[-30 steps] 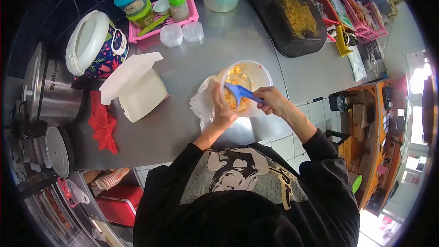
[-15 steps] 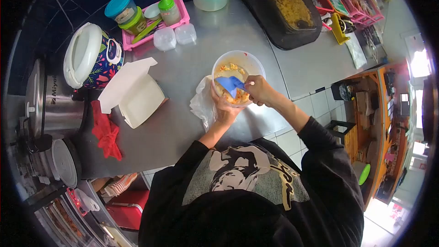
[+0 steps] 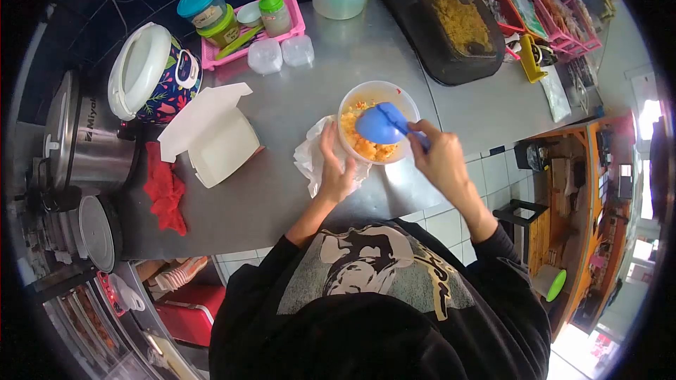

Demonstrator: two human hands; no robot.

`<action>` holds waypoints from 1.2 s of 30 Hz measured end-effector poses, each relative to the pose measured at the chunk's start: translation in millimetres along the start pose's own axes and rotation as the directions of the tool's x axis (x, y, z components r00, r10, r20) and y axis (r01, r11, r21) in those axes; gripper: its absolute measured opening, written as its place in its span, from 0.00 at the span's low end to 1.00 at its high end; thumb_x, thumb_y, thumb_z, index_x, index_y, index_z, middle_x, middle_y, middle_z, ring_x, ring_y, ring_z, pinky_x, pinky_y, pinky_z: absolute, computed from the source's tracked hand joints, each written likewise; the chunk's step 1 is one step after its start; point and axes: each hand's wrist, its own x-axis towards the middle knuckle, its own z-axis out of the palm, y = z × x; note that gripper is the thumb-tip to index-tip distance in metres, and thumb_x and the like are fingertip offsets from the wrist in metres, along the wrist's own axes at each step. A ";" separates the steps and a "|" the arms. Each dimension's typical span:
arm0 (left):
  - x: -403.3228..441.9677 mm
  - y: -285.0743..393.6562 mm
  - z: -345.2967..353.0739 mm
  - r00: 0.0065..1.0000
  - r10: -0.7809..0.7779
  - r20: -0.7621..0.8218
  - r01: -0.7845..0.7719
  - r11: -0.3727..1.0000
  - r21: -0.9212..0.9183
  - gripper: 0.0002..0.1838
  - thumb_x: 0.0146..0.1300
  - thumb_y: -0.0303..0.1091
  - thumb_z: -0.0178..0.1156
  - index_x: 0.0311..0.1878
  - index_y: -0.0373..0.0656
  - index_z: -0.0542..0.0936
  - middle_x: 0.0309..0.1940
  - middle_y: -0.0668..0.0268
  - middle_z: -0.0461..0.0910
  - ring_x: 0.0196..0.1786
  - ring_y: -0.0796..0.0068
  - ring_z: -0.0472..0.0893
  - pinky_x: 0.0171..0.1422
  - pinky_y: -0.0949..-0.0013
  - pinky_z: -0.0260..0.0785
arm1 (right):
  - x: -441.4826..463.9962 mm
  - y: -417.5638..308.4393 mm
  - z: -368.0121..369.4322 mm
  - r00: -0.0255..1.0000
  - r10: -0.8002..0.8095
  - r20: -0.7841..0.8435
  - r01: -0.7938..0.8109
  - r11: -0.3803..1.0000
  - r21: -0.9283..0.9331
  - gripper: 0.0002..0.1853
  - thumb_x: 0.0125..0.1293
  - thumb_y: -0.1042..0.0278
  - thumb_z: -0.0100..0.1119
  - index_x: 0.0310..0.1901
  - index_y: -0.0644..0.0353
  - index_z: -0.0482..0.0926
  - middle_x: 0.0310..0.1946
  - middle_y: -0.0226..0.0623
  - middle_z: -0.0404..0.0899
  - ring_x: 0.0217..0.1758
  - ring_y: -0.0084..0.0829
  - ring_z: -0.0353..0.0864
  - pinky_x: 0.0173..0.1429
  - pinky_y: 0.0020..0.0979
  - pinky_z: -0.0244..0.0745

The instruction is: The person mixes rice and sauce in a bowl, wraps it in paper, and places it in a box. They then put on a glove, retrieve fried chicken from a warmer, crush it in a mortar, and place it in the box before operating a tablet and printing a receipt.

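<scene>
A clear round plastic tub [image 3: 343, 114] stands on the steel counter, with orange-yellow fried rice [image 3: 367, 149] inside. My right hand [image 3: 442, 158] is closed around the handle of a blue rice scoop [image 3: 380, 125]; the scoop's rounded back faces up over the rice. At the tub's left side is my left hand [image 3: 338, 172], fingers spread and the hand close against the wall; whether it touches is hard to tell. Crumpled clear plastic [image 3: 310, 155] lies beneath and beside that hand. Left of it, a white paper food box [image 3: 224, 151] sits with its lid up.
A patterned rice cooker [image 3: 169, 84] and a large steel pot [image 3: 102, 134] line the left. A red cloth [image 3: 164, 186] lies on the counter. At the back are a pink basket [image 3: 299, 21], a tub [image 3: 341, 3] and a black tray [image 3: 458, 70] with a food container.
The scoop has turned over, from tilted in the rice to back side up. My left hand has loosened from the tub, fingers spreading. The camera view has shifted slightly.
</scene>
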 end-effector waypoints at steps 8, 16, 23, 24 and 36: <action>35.0 39.2 0.4 0.532 -0.779 0.333 0.824 0.387 -0.413 0.38 0.65 0.31 0.52 0.71 0.57 0.40 0.69 0.51 0.49 0.70 0.40 0.59 0.54 0.24 0.67 | 59.6 9.4 22.3 0.969 -0.030 0.244 0.094 0.963 -0.253 0.10 0.55 0.63 0.60 0.31 0.61 0.83 0.28 0.50 0.81 0.33 0.51 0.82 0.39 0.44 0.78; 32.6 35.8 5.2 0.659 -0.629 0.413 0.692 0.290 -0.661 0.35 0.57 0.16 0.38 0.70 0.45 0.46 0.66 0.46 0.56 0.65 0.37 0.66 0.59 0.33 0.71 | 81.3 33.4 51.4 0.930 -0.037 0.365 0.163 0.932 -0.322 0.14 0.53 0.59 0.60 0.29 0.63 0.84 0.29 0.51 0.82 0.35 0.51 0.83 0.42 0.43 0.78; 20.2 29.1 -2.7 0.700 -0.568 0.433 0.682 0.355 -0.639 0.36 0.64 0.17 0.34 0.72 0.56 0.39 0.70 0.50 0.49 0.66 0.43 0.68 0.59 0.37 0.73 | 73.0 10.6 66.1 0.973 -0.052 0.223 0.128 0.931 -0.341 0.11 0.53 0.62 0.62 0.30 0.63 0.82 0.27 0.48 0.82 0.33 0.44 0.86 0.35 0.38 0.81; 24.2 38.2 -1.1 0.715 -0.577 0.395 0.668 0.396 -0.630 0.36 0.64 0.17 0.34 0.73 0.56 0.39 0.70 0.50 0.50 0.66 0.43 0.67 0.59 0.38 0.73 | 74.6 6.0 57.7 0.980 -0.060 0.191 0.115 0.949 -0.292 0.10 0.54 0.63 0.60 0.30 0.62 0.82 0.26 0.49 0.82 0.32 0.46 0.85 0.35 0.40 0.80; 29.4 76.5 -0.6 0.739 -0.623 0.256 0.611 0.462 -0.642 0.40 0.58 0.16 0.38 0.73 0.57 0.40 0.69 0.53 0.51 0.68 0.48 0.66 0.60 0.39 0.74 | 26.5 -25.6 9.6 0.993 -0.017 -0.114 0.016 1.000 -0.013 0.09 0.63 0.69 0.56 0.44 0.58 0.79 0.19 0.50 0.77 0.23 0.50 0.80 0.26 0.44 0.74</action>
